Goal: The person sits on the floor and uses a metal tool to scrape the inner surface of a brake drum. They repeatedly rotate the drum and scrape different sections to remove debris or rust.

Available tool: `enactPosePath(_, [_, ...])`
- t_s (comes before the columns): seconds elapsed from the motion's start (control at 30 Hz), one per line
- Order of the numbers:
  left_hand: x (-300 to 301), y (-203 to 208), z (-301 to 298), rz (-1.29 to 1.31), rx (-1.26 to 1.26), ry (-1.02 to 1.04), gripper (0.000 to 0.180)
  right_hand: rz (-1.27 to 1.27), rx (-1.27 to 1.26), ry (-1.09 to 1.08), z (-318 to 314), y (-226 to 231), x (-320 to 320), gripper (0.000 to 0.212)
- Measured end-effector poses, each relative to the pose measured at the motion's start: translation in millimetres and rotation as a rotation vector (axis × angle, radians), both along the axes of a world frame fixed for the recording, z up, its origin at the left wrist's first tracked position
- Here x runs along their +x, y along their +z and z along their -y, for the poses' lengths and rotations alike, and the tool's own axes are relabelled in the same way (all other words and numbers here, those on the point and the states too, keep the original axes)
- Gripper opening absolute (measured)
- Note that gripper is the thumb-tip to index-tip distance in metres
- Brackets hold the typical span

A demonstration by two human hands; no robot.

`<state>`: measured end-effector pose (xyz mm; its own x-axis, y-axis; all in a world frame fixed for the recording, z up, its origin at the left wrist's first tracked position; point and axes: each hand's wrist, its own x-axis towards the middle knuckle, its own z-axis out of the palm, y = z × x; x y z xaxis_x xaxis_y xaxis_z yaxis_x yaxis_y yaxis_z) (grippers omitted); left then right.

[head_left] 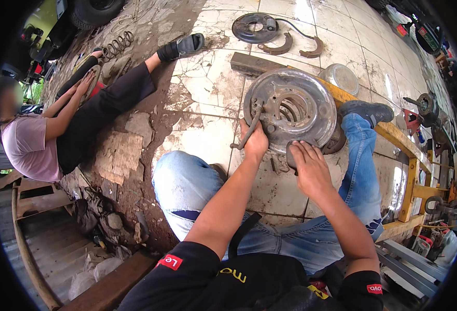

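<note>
A round, worn brake backing plate (319,116) stands tilted between my legs, with bolt holes around its open centre. A short rubber hose (249,133) hangs from a fitting at its left side. My left hand (256,140) is closed around the plate's lower left edge, beside the hose. My right hand (310,165) presses its fingers over a dark, rounded pad (291,155) against the plate's lower rim. What kind of pad it is I cannot make out. Part of another curved piece shows behind the plate at its lower right.
Beyond lie a second backing plate (253,28) and two curved brake shoes (277,44). A round metal lid (340,79) sits by a yellow steel frame (405,140). At left, a seated person (34,132) holds a disc, one leg stretched toward me. Coil springs (117,44) lie beyond.
</note>
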<state>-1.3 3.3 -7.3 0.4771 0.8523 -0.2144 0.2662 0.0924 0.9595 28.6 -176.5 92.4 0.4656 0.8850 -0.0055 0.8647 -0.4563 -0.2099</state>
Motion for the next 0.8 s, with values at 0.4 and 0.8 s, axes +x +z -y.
enactPosePath(0.4, [0.1, 2.6, -1.1, -0.076, 0.014, -0.03, 0.029, 0.056, -0.149, -0.022, -3.6, -2.6, 2.0, 0.049])
enactPosePath(0.8, [1.0, -0.4, 3.5, -0.051, 0.029, -0.018, 0.026, -0.078, -0.18, -0.068, -9.4, 8.7, 12.3, 0.089])
